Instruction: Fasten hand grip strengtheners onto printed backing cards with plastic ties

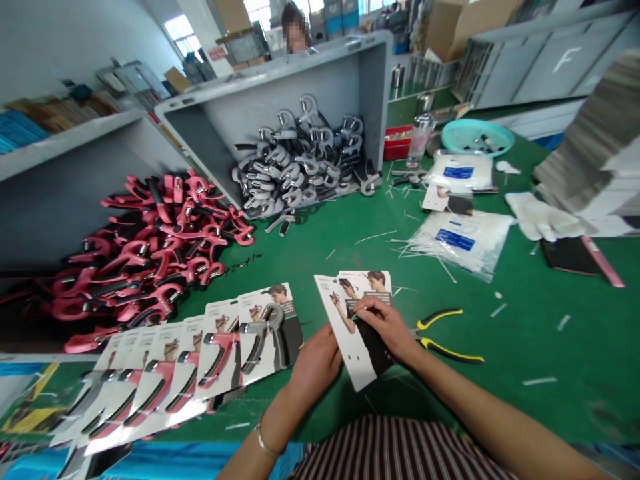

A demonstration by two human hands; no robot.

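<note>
The right hand (387,327) curls its fingers over a card (354,350); the left hand (320,353) meets its 9 o'clock edge. With fingertips hidden, I can't tell whether either pinches. The card slants between them, long axis 11 to 5 o'clock. Pliers (450,353) lie at 3, nearer the right hand; a carded grip (270,327) at 9, nearer the left.

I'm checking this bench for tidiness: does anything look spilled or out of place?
Yes: white strips are strewn loose across the green table, some sticking out of the nearer plastic bag, which looks untidy. One grey hand grip lies outside the grey bin that holds the grey pile.
</note>
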